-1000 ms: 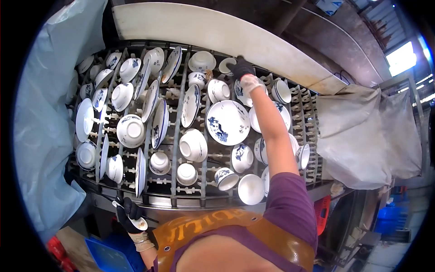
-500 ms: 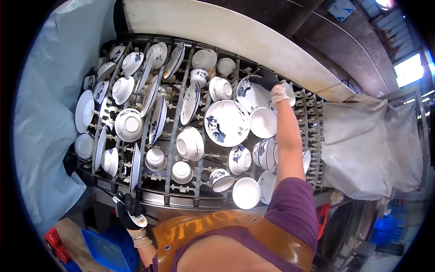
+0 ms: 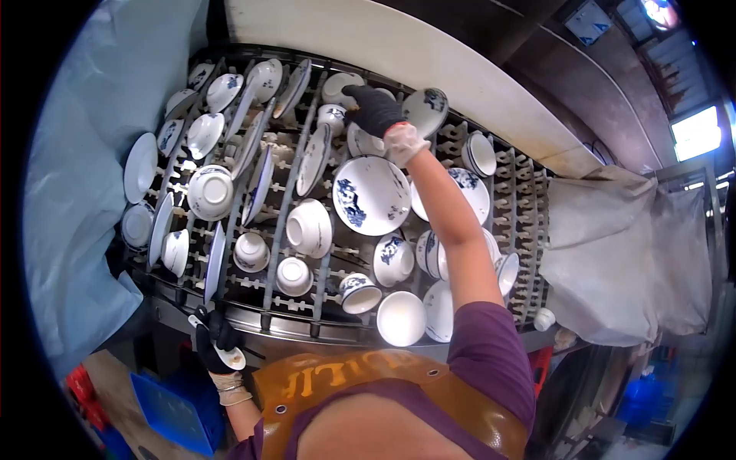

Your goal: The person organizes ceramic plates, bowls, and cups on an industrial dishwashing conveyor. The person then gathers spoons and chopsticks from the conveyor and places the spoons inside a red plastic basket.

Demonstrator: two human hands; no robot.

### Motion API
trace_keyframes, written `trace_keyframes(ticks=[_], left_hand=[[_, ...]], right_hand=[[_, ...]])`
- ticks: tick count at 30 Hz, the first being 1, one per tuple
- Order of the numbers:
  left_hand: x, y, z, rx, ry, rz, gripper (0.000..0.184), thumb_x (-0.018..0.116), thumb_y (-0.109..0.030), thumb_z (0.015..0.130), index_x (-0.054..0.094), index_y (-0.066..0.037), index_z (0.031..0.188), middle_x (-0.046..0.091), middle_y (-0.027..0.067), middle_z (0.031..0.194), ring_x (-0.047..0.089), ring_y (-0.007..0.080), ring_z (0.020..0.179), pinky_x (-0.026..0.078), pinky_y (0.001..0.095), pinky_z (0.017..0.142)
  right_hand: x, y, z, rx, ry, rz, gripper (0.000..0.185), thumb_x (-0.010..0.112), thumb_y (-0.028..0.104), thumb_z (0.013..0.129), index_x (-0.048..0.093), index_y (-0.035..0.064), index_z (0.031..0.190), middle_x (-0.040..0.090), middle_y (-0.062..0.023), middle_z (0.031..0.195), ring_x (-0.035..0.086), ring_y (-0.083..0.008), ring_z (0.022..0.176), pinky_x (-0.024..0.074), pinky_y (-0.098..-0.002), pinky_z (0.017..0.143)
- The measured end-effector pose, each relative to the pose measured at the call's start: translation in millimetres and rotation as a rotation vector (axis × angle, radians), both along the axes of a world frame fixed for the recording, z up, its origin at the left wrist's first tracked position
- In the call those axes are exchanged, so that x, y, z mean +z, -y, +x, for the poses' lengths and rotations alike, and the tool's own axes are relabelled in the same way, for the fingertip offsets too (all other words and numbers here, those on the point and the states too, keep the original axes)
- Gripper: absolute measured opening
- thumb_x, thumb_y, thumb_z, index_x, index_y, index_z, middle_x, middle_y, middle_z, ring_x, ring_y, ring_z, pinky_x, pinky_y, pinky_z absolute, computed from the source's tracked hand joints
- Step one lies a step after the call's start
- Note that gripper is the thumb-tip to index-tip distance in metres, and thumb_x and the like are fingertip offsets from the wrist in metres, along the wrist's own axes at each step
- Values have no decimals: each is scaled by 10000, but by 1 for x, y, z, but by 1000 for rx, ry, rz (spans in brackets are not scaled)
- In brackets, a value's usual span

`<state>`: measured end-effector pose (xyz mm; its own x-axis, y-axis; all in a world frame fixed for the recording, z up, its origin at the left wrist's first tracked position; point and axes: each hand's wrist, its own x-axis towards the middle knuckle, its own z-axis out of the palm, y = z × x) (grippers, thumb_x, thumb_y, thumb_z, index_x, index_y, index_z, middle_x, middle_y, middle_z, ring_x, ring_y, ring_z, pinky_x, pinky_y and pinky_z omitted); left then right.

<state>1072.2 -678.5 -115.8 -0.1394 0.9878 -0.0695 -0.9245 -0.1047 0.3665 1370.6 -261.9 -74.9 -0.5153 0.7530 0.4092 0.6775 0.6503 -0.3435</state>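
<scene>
My left hand, in a black glove with a pale cuff, is closed around a white soup spoon near the rack's front edge. A brownish spot marks the spoon's bowl. My right hand, gloved the same way, reaches across to the back of the rack. Its fingers are apart, with the tips at an upturned white bowl and beside a small blue-patterned bowl. Just right of the hand, a blue-patterned plate leans at the back edge. Below my wrist lies a large blue-patterned plate.
Pegged conveyor rack carries several bowls and plates, tilted or upturned. A bluish plastic curtain hangs at the left, a grey curtain at the right. A blue crate stands below left. The pale metal panel borders the back.
My right hand has moved left from the patterned plate to the bowls at the back. That plate now sits farther back, turned round. My left hand still holds the soup spoon.
</scene>
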Motion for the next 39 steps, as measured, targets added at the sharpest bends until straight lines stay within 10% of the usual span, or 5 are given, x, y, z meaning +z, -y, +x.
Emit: trace_keyframes(ticks=[14, 18, 22, 30, 39], left_hand=[[-2, 6, 24, -10, -11, -47, 217, 532, -195, 857, 472, -109, 1047, 337, 8, 655, 341, 90, 475, 301, 234, 437], [-1, 6, 29, -46, 4, -41, 210, 534, -202, 858, 473, -109, 1036, 332, 1, 646, 337, 85, 472, 289, 229, 432], [6, 0, 39, -31, -68, -100, 180, 537, -178, 845, 463, -83, 979, 340, 1, 623, 332, 82, 453, 281, 224, 423], [105, -124, 112, -650, -1268, -88, 232, 633, -94, 752, 579, -13, 963, 605, 47, 808, 564, 80, 744, 462, 228, 639], [21, -215, 196, -19, -2486, 796, 141, 563, -77, 679, 540, -76, 818, 541, 122, 739, 600, 281, 657, 470, 368, 520]], right_hand=[[-34, -62, -23, 14, 33, -626, 403, 661, 307, 711, 611, 34, 1004, 599, -162, 1040, 582, -284, 934, 442, -327, 833], [-7, -55, 3, -83, 330, 247, 232, 513, 107, 790, 598, 54, 1000, 604, -163, 962, 574, -302, 919, 448, -347, 827], [59, -11, 78, -263, -673, -622, 217, 526, 165, 845, 584, 19, 995, 619, -93, 823, 603, -175, 685, 496, -270, 586], [-31, -9, 244, -650, -314, -239, 220, 586, 198, 809, 630, 14, 920, 589, -58, 657, 525, -137, 526, 434, -265, 483], [-39, 80, 235, -667, 136, -141, 535, 676, 277, 684, 509, 20, 1123, 588, -191, 1025, 569, -317, 947, 448, -383, 830]])
